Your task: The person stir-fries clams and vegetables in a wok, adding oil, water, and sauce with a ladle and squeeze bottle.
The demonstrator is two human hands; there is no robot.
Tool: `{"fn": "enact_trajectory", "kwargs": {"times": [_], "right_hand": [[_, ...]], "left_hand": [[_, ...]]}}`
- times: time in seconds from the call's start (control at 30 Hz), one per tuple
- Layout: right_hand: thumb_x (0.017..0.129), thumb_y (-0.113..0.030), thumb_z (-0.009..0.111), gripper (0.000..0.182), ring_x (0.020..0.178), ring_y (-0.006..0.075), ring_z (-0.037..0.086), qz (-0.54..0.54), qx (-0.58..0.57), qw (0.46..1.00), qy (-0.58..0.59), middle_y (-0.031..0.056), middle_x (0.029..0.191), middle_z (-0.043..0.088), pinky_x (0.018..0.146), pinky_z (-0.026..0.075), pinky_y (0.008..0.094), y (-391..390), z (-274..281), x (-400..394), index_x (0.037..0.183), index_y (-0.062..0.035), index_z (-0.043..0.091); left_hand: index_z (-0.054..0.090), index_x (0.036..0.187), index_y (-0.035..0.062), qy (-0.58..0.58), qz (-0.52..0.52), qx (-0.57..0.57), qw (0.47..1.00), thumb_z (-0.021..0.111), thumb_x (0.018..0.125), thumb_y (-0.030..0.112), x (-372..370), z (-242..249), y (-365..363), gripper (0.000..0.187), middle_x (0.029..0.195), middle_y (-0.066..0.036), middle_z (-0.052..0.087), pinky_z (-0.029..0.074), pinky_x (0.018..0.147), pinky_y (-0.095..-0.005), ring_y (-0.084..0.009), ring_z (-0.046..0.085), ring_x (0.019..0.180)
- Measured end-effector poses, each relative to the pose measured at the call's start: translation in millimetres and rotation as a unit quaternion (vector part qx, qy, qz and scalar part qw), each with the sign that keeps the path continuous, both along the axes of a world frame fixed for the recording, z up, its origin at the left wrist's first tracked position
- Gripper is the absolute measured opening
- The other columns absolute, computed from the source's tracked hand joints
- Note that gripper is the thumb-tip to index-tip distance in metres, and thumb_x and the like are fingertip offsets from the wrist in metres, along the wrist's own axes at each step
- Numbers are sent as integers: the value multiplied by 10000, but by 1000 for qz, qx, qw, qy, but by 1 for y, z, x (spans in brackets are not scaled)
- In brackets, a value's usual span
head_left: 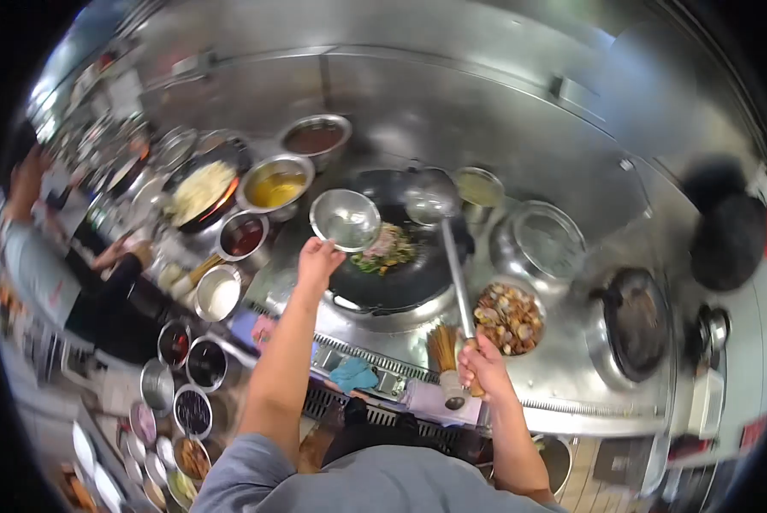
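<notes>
The left hand (317, 259) is closed on the rim of a small round stainless-steel bowl (345, 220), holding it tipped over the nine o'clock edge of the big black wok (398, 256); the right hand (483, 366) is wrapped tight around the wooden end of a long-handled steel ladle (431, 203), whose cup hangs over the wok's twelve o'clock rim. Inside the wok lies a small heap of pink meat and green vegetables (385, 248), sitting toward nine o'clock of the pan's centre. The step in hand looks like the adding of an ingredient or seasoning from the bowl to the stir-fry, with the ladle ready to work it in. The bowl looks empty or nearly so, though its glare makes that hard to judge. The next move would seem to call for the ladle to drop into the heap and turn it, while the bowl goes back among the steel sauce pots (274, 188) at ten o'clock. A steel bowl of clams (508, 318) waits at four o'clock of the wok, beside a bamboo brush (444, 352).
</notes>
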State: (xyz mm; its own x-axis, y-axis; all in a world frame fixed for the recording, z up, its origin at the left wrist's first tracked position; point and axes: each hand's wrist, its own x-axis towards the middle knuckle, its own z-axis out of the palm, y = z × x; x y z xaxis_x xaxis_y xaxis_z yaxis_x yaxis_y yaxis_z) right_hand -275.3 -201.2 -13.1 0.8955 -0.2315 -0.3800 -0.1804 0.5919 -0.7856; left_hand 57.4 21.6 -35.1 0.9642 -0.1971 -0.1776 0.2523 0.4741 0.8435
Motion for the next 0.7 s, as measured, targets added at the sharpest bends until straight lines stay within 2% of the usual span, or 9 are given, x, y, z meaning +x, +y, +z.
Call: {"fn": "enact_trajectory", "kwargs": {"times": [0.03, 0.07, 0.17, 0.23, 0.43, 0.47, 0.57, 0.63, 0.7], "right_hand": [[933, -95, 538, 297, 567, 161, 537, 29, -221, 974, 38, 68, 790, 565, 519, 460, 323, -13, -31, 6, 1215, -57, 454], [930, -115, 537, 331, 692, 216, 594, 35, -551, 832, 58, 93, 818, 586, 651, 502, 367, -22, -44, 13, 1245, -40, 468], [958, -123, 500, 399, 438, 76, 410, 60, -279, 954, 92, -3, 669, 460, 378, 361, 229, -8, -1, 20, 1343, -125, 397], [957, -110, 491, 389, 431, 73, 397, 123, -144, 982, 24, 5, 672, 443, 377, 357, 224, 6, 8, 23, 1335, -130, 403], [934, -41, 510, 413, 458, 93, 419, 413, 33, 909, 39, 32, 721, 462, 406, 370, 242, 71, 29, 53, 1328, -78, 393], [945, -55, 505, 397, 469, 89, 423, 426, 12, 902, 72, 30, 729, 464, 411, 371, 235, 92, 36, 57, 1327, -80, 400], [976, -112, 477, 323, 485, 80, 418, 527, 132, 836, 83, 17, 722, 454, 412, 369, 228, 155, 31, 83, 1297, -84, 445], [987, -142, 466, 287, 497, 72, 412, 541, 239, 797, 126, 11, 724, 455, 411, 358, 223, 198, 22, 102, 1269, -87, 468], [994, -164, 461, 253, 504, 62, 407, 542, 256, 787, 146, -1, 731, 462, 416, 357, 220, 243, 19, 111, 1237, -100, 488]], "left_hand": [[500, 804, 89, 35, 28, -28, 999, 604, 905, 65, -12, 3, 11, 148, 769, -71, 599, 579, 611, -311, -200, 635, 660], [504, 827, 85, 52, 31, -62, 996, 616, 888, 66, -20, -5, 29, 129, 792, -84, 603, 585, 625, -341, -229, 644, 670], [506, 867, 102, 77, 104, -38, 991, 624, 872, 117, -81, -11, 93, 119, 836, -76, 602, 573, 653, -367, -254, 644, 674], [526, 910, 95, 81, 149, 0, 986, 603, 886, 134, -127, -28, 144, 89, 827, -46, 577, 568, 662, -345, -196, 613, 681], [533, 1020, 96, 166, 332, -14, 928, 517, 897, 92, -312, -47, 268, 125, 811, -14, 575, 541, 627, -299, -121, 564, 634], [533, 1017, 98, 178, 372, -12, 911, 514, 890, 98, -338, -51, 281, 128, 820, -20, 588, 535, 617, -297, -130, 573, 638], [533, 991, 107, 207, 468, -22, 859, 517, 867, 127, -400, -52, 307, 127, 834, -37, 607, 516, 601, -290, -163, 600, 661], [540, 959, 159, 206, 501, -38, 840, 543, 859, 192, -431, -76, 324, 106, 818, 7, 551, 480, 664, -318, -151, 549, 723], [533, 954, 164, 201, 528, -64, 823, 551, 859, 196, -444, -88, 333, 102, 827, 7, 560, 474, 685, -314, -167, 551, 727]]}}
